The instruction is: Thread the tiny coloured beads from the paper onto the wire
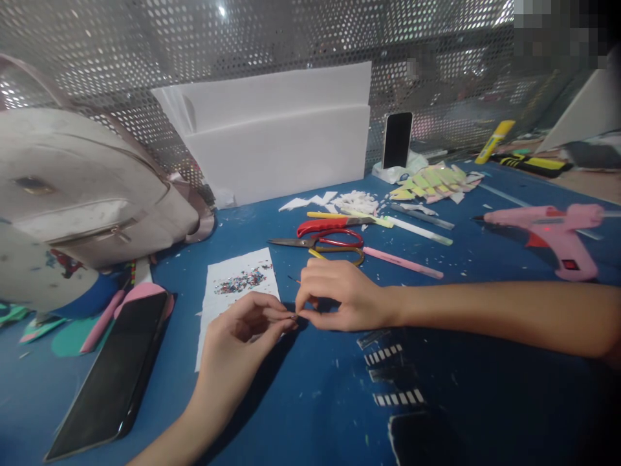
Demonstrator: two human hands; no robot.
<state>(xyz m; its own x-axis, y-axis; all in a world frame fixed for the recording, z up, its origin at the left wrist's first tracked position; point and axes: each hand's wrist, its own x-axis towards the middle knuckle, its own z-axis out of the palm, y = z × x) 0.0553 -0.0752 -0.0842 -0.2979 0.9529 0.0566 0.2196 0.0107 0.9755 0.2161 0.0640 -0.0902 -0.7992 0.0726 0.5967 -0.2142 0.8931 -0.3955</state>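
My left hand (247, 336) and my right hand (339, 296) meet above the blue table, fingertips pinched close together. Between them is a tiny piece, too small to name. A thin dark tip pokes out by my right fingers. Under and behind my left hand lies a white sheet of paper (213, 285) with a scatter of small shiny coloured bits (242, 280). Just beyond my right hand are scissors with red and brown handles (339, 241) and a pink pen (402, 262). Nearer me lie black strips with white blocks (383, 354).
A pink glue gun (548, 230) lies at the right. On the left are a black phone (111, 382) and a pale backpack (92, 188). Behind stand a folded white board (281, 142) and an upright phone (398, 139), with paper scraps (434, 181) and a yellow glue stick (495, 141) nearby.
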